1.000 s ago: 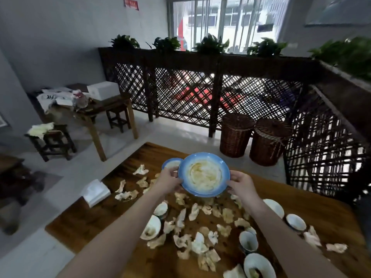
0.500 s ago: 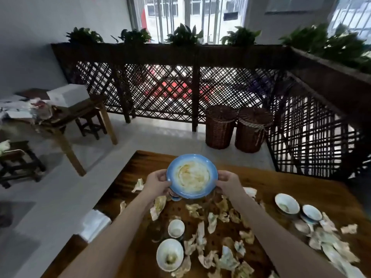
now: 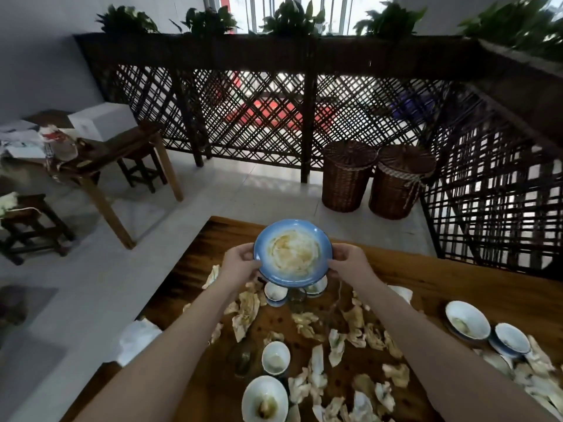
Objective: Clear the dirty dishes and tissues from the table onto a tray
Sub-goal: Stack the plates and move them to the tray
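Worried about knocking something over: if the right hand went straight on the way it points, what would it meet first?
The blue plate it grips together with the left hand. Carrying that along, the right hand looks free beyond the table; the lattice fence seems next, depth unclear.

Daylight from barred windows (image 3: 338, 13) filters through a dark wooden lattice screen (image 3: 274, 117) topped with a row of potted plants (image 3: 292, 16). Two lidded wicker baskets (image 3: 347, 175) stand side by side on the pale floor (image 3: 213, 205) at the screen's foot. By the grey wall (image 3: 45, 56), left, a wooden side table (image 3: 122, 147) bears a white box (image 3: 103, 120), with dark stools (image 3: 30, 220) near it.
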Motion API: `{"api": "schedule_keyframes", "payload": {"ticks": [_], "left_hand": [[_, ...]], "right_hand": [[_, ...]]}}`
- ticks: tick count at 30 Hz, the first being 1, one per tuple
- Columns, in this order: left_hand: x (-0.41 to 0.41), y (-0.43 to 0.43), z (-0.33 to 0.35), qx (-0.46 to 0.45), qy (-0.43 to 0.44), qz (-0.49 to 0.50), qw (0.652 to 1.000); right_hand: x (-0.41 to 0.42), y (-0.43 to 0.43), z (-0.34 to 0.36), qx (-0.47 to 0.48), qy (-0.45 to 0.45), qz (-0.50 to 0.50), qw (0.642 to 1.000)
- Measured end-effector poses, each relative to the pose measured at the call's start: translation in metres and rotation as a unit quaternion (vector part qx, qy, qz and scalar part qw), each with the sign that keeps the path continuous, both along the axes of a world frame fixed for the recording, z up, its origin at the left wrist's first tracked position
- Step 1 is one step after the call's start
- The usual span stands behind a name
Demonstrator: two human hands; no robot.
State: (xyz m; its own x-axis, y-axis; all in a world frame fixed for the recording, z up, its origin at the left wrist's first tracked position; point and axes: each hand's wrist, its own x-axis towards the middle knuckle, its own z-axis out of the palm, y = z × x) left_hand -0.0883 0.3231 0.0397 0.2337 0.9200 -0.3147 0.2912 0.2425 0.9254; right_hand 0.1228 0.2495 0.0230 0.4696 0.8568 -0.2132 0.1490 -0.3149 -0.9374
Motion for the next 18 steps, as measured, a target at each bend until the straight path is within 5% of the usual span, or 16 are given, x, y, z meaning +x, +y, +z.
{"api": "schedule_keyframes", "payload": {"ticks": [18], "left_hand": [[0.000, 0.188, -0.107, -0.062, 0.048, -0.085, 0.993]], "right_hand": [[-0.008, 0.159, -0.086, -0.076, 0.020, -0.008, 0.997]]}}
